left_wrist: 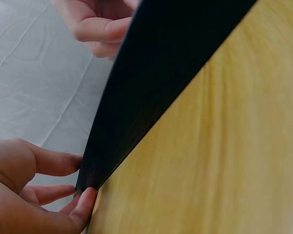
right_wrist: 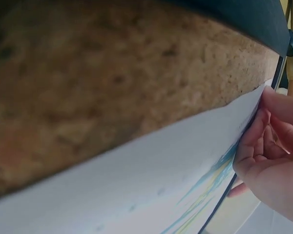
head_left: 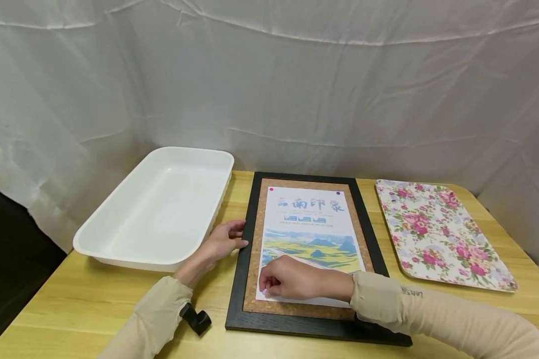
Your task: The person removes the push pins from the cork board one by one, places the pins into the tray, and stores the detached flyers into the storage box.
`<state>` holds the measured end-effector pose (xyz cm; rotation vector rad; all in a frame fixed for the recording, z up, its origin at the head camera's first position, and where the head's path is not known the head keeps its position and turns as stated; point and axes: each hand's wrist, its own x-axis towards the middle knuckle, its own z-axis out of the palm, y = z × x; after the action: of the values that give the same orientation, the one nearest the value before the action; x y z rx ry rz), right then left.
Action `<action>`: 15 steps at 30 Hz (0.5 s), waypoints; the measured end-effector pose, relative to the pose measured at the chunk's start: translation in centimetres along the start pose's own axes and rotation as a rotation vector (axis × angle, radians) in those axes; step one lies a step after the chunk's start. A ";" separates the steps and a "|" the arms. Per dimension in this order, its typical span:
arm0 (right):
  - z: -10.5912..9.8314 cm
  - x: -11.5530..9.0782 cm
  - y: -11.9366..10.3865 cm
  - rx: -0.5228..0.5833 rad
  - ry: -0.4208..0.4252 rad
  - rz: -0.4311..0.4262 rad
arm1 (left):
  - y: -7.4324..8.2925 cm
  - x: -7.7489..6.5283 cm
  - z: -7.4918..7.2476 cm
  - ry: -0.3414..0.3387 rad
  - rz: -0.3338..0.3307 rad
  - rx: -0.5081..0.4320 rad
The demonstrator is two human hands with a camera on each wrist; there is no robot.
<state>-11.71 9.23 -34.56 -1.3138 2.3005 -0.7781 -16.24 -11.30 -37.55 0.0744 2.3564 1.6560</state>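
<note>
A sheet with a printed landscape and large characters, a poster [head_left: 305,214], lies on a cork board [head_left: 298,308] with a black frame [head_left: 373,224]. A pink round pin [head_left: 271,189] marks its upper left corner and a dark blue one [head_left: 338,193] its upper right. My left hand [head_left: 222,239] touches the frame's left outer edge, thumb and fingertips against it. At the poster's lower left corner is my right hand [head_left: 292,279], its fingers curled. In the right wrist view its thumb tip meets the paper's corner; I cannot tell if something small is under it.
To the left stands a deep white tray [head_left: 202,249], close behind my left forearm. A flat flowered tray [head_left: 444,234] lies to the right of the board. Grey cloth [head_left: 296,89] hangs behind the wooden table [head_left: 72,309].
</note>
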 end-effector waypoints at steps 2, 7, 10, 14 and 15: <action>-0.1 0.0 0.0 0.011 -0.015 0.006 | 0.0 0.0 0.0 -0.003 0.000 -0.001; -0.4 0.0 0.3 0.050 -0.049 0.014 | 0.0 0.1 0.0 -0.006 0.000 -0.004; -0.6 0.1 0.5 0.079 -0.069 0.030 | 0.0 0.1 0.0 -0.004 -0.001 -0.006; -0.7 0.2 0.6 0.105 -0.089 0.046 | 0.0 0.1 0.0 -0.002 -0.005 -0.005; -0.7 0.2 0.6 0.111 -0.091 0.050 | 0.0 0.1 0.0 -0.001 -0.006 -0.005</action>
<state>-12.58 9.46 -34.42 -1.2128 2.1782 -0.7996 -16.37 -11.32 -37.57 0.0667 2.3500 1.6582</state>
